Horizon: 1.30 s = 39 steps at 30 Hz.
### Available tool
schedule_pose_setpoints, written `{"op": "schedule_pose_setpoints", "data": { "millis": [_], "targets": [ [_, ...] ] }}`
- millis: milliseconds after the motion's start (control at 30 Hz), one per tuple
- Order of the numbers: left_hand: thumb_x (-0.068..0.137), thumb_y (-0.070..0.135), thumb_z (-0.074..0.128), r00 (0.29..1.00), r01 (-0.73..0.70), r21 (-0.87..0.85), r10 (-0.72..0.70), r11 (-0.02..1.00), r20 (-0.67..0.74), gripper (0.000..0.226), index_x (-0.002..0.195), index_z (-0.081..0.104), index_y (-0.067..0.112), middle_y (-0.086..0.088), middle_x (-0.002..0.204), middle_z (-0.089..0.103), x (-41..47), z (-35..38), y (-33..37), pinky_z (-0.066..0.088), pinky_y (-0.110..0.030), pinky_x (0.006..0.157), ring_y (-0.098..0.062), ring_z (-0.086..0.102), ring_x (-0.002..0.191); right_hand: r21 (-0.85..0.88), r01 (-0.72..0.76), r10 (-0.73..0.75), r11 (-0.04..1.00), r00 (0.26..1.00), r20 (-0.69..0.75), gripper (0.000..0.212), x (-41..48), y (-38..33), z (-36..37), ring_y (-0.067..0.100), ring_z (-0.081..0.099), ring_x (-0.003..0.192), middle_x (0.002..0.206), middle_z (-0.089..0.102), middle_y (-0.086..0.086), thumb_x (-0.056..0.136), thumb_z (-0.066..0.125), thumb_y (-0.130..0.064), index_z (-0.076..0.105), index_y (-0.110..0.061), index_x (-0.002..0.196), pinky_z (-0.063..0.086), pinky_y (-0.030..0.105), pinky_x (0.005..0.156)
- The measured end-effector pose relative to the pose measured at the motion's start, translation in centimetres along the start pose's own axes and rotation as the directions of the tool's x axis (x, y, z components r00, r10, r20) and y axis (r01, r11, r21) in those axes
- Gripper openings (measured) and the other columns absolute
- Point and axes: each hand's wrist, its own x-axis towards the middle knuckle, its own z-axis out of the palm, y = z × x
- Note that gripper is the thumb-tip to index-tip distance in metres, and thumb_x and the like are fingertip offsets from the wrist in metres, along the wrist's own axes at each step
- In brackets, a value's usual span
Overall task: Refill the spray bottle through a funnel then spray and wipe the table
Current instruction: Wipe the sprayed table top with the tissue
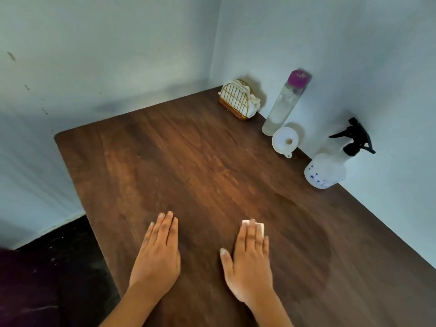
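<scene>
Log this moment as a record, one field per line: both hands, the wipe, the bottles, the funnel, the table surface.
left hand: flat on the table, fingers straight, holding nothing
right hand: flat, fingers pressing a white wipe onto the table
spray bottle: upright at the table's right edge, black trigger head on
funnel: on the table between the two bottles, in neither
tall bottle: upright, purple cap on
napkin holder: far corner, holds white napkins
surface: darker, damp-looking patch right of the right hand
</scene>
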Motion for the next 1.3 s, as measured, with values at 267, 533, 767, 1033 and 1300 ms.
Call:
{"op": "schedule_pose_setpoints", "data": {
  "millis": [267, 533, 767, 1033, 1300],
  "targets": [
    [0.086, 0.024, 0.023, 0.999, -0.033, -0.027, 0.034, 0.999, 0.032, 0.055, 0.123, 0.056, 0.0, -0.014, 0.13, 0.057, 0.8, 0.3, 1.7, 0.036, -0.038, 0.108, -0.029, 0.054, 0.121, -0.059, 0.082, -0.075, 0.995, 0.992, 0.106, 0.077, 17.3, 1.3, -4.2, 0.029, -0.009, 0.145, 0.157, -0.009, 0.014, 0.094, 0.018, -0.058, -0.005, -0.008, 0.148, -0.004, 0.048, 0.115],
    [0.096, 0.036, 0.01, 0.999, 0.034, -0.03, -0.033, 0.999, 0.044, 0.065, 0.127, 0.052, -0.002, -0.017, 0.136, 0.05, 1.7, 0.3, 4.0, 0.024, -0.04, 0.111, -0.031, 0.047, 0.128, 0.018, -0.289, 0.288, 0.957, 0.956, 0.065, 0.085, 6.4, 8.0, -2.9, 0.029, -0.017, 0.143, 0.155, -0.018, 0.015, 0.09, 0.015, -0.064, -0.016, -0.007, 0.145, -0.004, 0.047, 0.118],
    [0.087, 0.03, 0.026, 0.998, 0.037, -0.02, -0.036, 0.999, 0.046, 0.057, 0.124, 0.054, -0.004, -0.019, 0.133, 0.053, 1.3, 0.5, 5.9, 0.038, -0.043, 0.103, -0.032, 0.05, 0.124, -0.037, 0.223, -0.221, 0.974, 0.974, 0.05, 0.082, 5.7, -0.4, -0.5, 0.026, -0.016, 0.144, 0.157, -0.012, 0.01, 0.085, 0.008, -0.06, -0.007, -0.009, 0.148, -0.004, 0.05, 0.117],
    [0.097, 0.027, 0.032, 0.999, 0.024, -0.051, -0.022, 0.998, 0.05, 0.051, 0.141, 0.029, 0.0, -0.015, 0.152, 0.026, -2.8, 0.6, 7.6, 0.014, -0.039, 0.115, -0.027, 0.021, 0.142, -0.004, -0.38, 0.38, 0.925, 0.924, 0.05, 0.08, 2.8, 20.8, -3.6, 0.029, -0.01, 0.145, 0.157, -0.009, 0.014, 0.093, 0.02, -0.059, -0.01, -0.009, 0.148, -0.001, 0.052, 0.117],
    [0.095, 0.015, 0.032, 0.995, 0.102, -0.227, -0.104, 0.968, 0.005, 0.048, 0.139, 0.033, -0.003, -0.017, 0.151, 0.027, -5.8, 0.9, 10.0, 0.014, -0.04, 0.117, -0.029, 0.02, 0.142, 0.017, 0.075, -0.073, 0.997, 0.991, -0.108, 0.09, -11.7, 9.1, 2.8, 0.038, 0.019, 0.141, 0.151, 0.027, 0.022, 0.077, 0.038, -0.059, 0.025, 0.001, 0.144, 0.009, 0.051, 0.115]
  ]
}}
